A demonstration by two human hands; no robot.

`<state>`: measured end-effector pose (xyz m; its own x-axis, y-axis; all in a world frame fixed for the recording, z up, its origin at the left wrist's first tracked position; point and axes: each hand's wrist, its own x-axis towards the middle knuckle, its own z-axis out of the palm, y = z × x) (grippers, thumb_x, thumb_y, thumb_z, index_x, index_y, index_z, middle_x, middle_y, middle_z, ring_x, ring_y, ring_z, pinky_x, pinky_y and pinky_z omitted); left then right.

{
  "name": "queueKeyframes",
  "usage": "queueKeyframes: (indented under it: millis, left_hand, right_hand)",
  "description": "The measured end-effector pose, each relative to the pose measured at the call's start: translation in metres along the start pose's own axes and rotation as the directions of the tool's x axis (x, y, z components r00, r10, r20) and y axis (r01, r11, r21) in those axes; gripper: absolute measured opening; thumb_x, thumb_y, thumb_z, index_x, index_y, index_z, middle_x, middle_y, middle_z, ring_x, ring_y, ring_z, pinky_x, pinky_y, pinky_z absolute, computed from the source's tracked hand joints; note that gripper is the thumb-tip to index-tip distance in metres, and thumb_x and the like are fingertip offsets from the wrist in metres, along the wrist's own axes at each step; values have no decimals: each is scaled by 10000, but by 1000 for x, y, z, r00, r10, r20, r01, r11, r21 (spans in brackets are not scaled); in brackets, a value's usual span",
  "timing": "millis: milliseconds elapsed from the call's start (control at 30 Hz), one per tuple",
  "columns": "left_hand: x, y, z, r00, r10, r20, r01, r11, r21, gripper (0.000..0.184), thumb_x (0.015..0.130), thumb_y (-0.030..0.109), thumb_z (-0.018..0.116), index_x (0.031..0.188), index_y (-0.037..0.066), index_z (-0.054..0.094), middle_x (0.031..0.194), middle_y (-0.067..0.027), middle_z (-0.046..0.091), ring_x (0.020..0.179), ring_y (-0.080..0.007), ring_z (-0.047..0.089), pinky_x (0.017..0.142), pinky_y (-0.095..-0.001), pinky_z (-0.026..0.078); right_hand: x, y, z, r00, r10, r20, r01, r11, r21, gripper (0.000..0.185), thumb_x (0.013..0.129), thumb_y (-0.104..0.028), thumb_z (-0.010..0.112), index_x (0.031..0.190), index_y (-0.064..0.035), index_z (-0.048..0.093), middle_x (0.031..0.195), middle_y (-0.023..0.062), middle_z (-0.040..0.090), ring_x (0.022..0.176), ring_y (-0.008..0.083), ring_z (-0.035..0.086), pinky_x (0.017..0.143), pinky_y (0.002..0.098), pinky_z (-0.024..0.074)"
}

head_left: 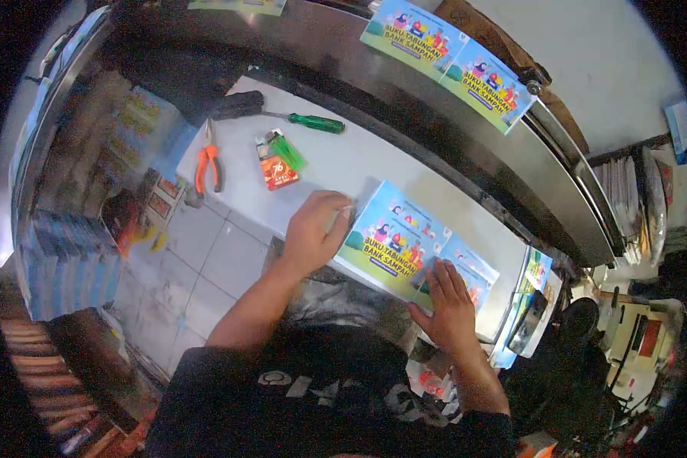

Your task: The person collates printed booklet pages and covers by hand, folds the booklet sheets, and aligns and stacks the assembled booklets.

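In the head view, printed sheets (387, 246) lie on the white table (324, 162), near side, right of the pliers (208, 164) and red pack (275, 162). The left hand (314, 234), fingers loosely curled, rests by their left edge; the right hand (448, 305) presses on them, fingers extended, gripping nothing. A green screwdriver (316, 123) lies farther off.

Pliers (209, 165), pack (277, 171) and printed sheets (385, 244) line a counter (336, 164), left to right.
A screwdriver (317, 123) lies behind the pack; more sheets (450, 61) rest on the bar (313, 49) behind the counter; bundles (69, 267) stand at far left.
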<state>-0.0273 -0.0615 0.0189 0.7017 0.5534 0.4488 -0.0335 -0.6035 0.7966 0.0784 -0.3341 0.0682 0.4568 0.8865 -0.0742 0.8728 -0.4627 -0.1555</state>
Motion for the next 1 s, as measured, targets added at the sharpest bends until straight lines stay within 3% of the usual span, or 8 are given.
queueKeyframes:
  millis: [300,400,500,567,700,800,900,1000]
  left_hand:
    - [-3,-5,0,999,-42,13,43,999,-23,183,842,94,631,1013,30,644,1020,-162,639,937,-327,630,816,-379,509]
    - [-4,-5,0,998,-64,11,63,998,31,171,849,111,633,997,30,659,1008,-149,640,932,-315,629,819,-367,504]
    - [-6,-2,0,993,-119,-3,119,993,-28,169,846,103,635,995,27,657,999,-142,637,930,-302,631,818,-363,503]
    - [-7,-4,1,996,-93,-8,93,996,-17,173,846,98,633,1001,24,653,997,-142,635,927,-297,632,817,-360,503]
    - [-6,1,1,997,-73,-12,73,997,21,192,839,80,633,1018,11,641,1006,-149,629,920,-290,631,812,-352,502]
    - [-6,0,0,998,-56,-20,56,998,39,206,830,63,627,1029,8,636,1015,-158,629,918,-293,628,810,-352,503]
    - [-6,-6,-1,999,-44,-26,43,999,-29,215,826,52,621,1035,5,634,1020,-160,634,926,-290,628,815,-355,502]
    - [11,3,-2,987,-162,14,162,980,-114,211,839,53,611,1043,6,636,1016,-159,639,926,-278,630,810,-347,499]
  right_hand:
    - [12,8,-22,997,-13,75,6,995,97,497,788,-259,727,1230,-77,589,1259,147,592,1135,331,585,935,416,494]
    - [22,38,-69,935,256,247,-311,925,219,246,892,-205,604,1068,-50,676,944,170,700,859,345,679,794,387,537]
    - [15,101,-133,938,228,-262,-234,972,6,221,901,-114,572,1062,12,657,875,220,681,745,289,671,671,393,511]
    - [18,142,-165,645,407,-647,-489,870,60,286,869,-27,542,1133,-7,651,1026,192,691,901,291,684,798,362,523]
    - [42,193,-197,411,-82,-908,-358,902,-243,501,817,87,459,1265,-90,596,1308,139,580,1248,284,528,1033,392,415]
    - [53,269,-144,636,18,-771,-317,918,-240,483,855,67,456,1286,-111,581,1354,147,539,1326,288,441,1115,397,317]
    - [56,257,-107,793,384,-472,-507,847,-163,403,856,11,481,1225,-97,601,1175,218,609,1110,416,553,957,471,439]
    - [44,243,-88,800,189,-570,-362,909,-206,396,839,17,499,1212,-72,598,1155,219,621,1033,406,599,894,466,483]
